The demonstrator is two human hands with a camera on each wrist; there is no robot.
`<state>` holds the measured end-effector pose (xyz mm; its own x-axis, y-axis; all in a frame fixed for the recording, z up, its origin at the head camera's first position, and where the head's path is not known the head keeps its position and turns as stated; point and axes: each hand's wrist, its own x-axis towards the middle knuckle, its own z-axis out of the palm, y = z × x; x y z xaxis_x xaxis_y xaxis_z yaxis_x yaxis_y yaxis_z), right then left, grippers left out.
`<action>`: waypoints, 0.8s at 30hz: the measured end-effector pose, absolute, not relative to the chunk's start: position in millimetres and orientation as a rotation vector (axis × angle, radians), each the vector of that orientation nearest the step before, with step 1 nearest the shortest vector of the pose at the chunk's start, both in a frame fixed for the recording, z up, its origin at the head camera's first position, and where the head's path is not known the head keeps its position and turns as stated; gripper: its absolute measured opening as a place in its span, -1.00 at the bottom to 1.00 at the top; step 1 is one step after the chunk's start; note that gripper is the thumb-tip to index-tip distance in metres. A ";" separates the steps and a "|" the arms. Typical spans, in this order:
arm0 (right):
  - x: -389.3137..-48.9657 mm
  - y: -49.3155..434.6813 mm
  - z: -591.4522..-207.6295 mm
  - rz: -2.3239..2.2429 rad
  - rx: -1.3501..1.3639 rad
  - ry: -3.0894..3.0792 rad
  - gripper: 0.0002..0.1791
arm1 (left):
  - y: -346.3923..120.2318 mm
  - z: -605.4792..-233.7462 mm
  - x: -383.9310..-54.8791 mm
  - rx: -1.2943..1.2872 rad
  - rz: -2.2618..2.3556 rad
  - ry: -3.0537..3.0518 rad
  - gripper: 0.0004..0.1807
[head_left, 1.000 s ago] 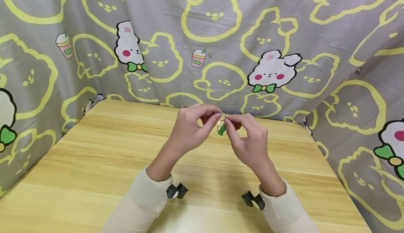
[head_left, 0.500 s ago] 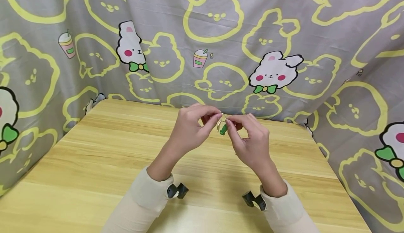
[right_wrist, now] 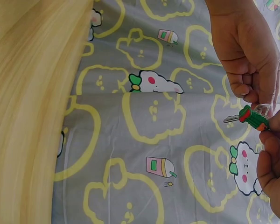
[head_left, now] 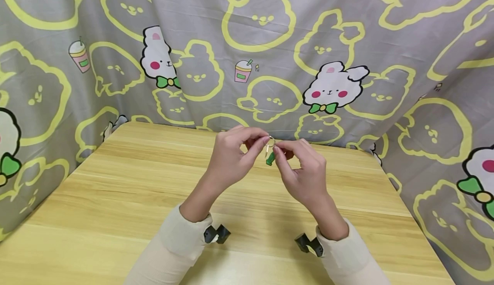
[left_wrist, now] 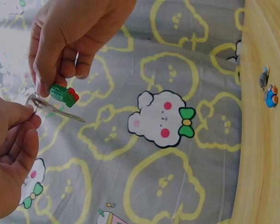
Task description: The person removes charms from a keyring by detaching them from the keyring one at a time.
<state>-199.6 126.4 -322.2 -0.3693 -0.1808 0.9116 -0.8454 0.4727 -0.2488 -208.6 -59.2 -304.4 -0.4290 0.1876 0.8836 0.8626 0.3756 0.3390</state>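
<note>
A thin metal key ring (head_left: 272, 138) is held up above the far part of the table, between both hands. My left hand (head_left: 230, 158) pinches its left side with thumb and fingertips. My right hand (head_left: 306, 171) pinches at the ring's right side, where a green charm (head_left: 270, 159) is attached. In the left wrist view the charm (left_wrist: 60, 94) looks ribbed, with a red end. A silver key (left_wrist: 67, 114) hangs from the ring beside it. The right wrist view shows the key (right_wrist: 231, 119) poking out past the charm. Fingertips partly cover the ring.
A wooden table (head_left: 135, 216) lies beneath the hands. Grey patterned cloth (head_left: 208, 27) encloses its back and sides. A small blue figure (left_wrist: 271, 96) and a small dark one (left_wrist: 264, 78) are on the table in the left wrist view. Black camera mounts (head_left: 217, 233) sit at the cuffs.
Both hands keep their pinch on the key ring. The right fingertips have shifted slightly left, closer to the left hand, and the ring and key have turned a little.
</note>
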 end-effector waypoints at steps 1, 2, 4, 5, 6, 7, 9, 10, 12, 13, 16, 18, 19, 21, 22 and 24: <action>-199.5 126.1 -322.4 0.939 0.866 -1.828 -0.93 | -59.1 -304.5 -208.5 -0.910 -1.087 -1.849 -0.96; -199.5 125.9 -322.7 0.940 0.867 -1.828 -0.93 | -59.0 -304.5 -208.3 -0.906 -1.091 -1.849 -0.96; -199.4 125.7 -323.0 0.941 0.867 -1.830 -0.93 | -58.6 -304.7 -208.3 -0.900 -1.099 -1.846 -0.96; -199.4 125.5 -323.2 0.942 0.865 -1.830 -0.93 | -58.3 -304.8 -208.3 -0.897 -1.104 -1.844 -0.96; -199.3 125.4 -323.3 0.942 0.864 -1.832 -0.93 | -57.9 -304.9 -208.3 -0.894 -1.109 -1.840 -0.96; -199.2 125.3 -323.5 0.941 0.862 -1.833 -0.93 | -57.5 -305.1 -208.5 -0.892 -1.114 -1.837 -0.95; -199.1 125.2 -323.9 0.940 0.856 -1.834 -0.92 | -56.6 -305.7 -209.0 -0.890 -1.124 -1.828 -0.95; -199.1 125.1 -324.0 0.941 0.854 -1.833 -0.92 | -56.2 -305.9 -209.1 -0.892 -1.129 -1.824 -0.95; -199.1 125.0 -324.3 0.942 0.852 -1.832 -0.92 | -55.6 -306.2 -209.3 -0.900 -1.143 -1.820 -0.94; -199.1 125.1 -324.3 0.943 0.853 -1.831 -0.92 | -55.5 -306.6 -209.6 -0.906 -1.147 -1.822 -0.92; -199.3 125.6 -323.9 0.932 0.858 -1.825 -0.92 | -55.7 -306.8 -210.1 -0.923 -1.131 -1.836 -0.90; -199.6 126.1 -323.6 0.924 0.862 -1.820 -0.92 | -56.4 -307.0 -210.6 -0.929 -1.111 -1.852 -0.91; -199.7 126.2 -323.4 0.920 0.865 -1.815 -0.92 | -56.9 -307.1 -210.6 -0.930 -1.099 -1.859 -0.93; -200.1 126.8 -323.0 0.887 0.871 -1.808 -0.92 | -57.6 -307.1 -210.6 -0.930 -1.083 -1.869 -0.95; -200.2 127.0 -322.8 0.872 0.874 -1.804 -0.92 | -57.9 -306.9 -210.5 -0.930 -1.080 -1.872 -0.95; -200.2 127.0 -322.4 0.878 0.872 -1.807 -0.90 | -58.1 -306.6 -210.3 -0.926 -1.075 -1.871 -0.96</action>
<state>-200.2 127.0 -322.4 -0.3303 -0.1929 0.9240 -0.8458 0.4951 -0.1989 -210.3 -58.1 -306.6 -0.4373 0.2083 0.8749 0.8607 0.3788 0.3400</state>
